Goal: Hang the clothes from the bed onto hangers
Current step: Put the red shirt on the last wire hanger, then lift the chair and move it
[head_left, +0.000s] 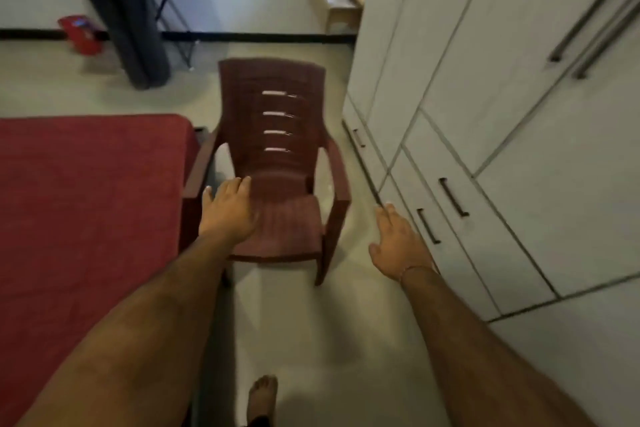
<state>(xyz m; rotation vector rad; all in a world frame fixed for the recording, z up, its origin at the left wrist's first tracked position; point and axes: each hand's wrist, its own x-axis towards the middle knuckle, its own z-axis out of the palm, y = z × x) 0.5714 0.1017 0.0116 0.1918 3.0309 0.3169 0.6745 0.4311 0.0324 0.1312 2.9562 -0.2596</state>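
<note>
— Red cover on the bed [86,204], but I can't see any clothes on the part that shows. No hangers either.

— Where are the hands?

— Both are out in front and hold nothing. The left hand [227,210], fingers straight and close together, is over the brown chair [277,163]. The right hand [398,246], fingers loose, is by the wardrobe [502,114].

— Which is nearer the bed?

— The left one. The bed is on its left, just beside the chair.
</note>
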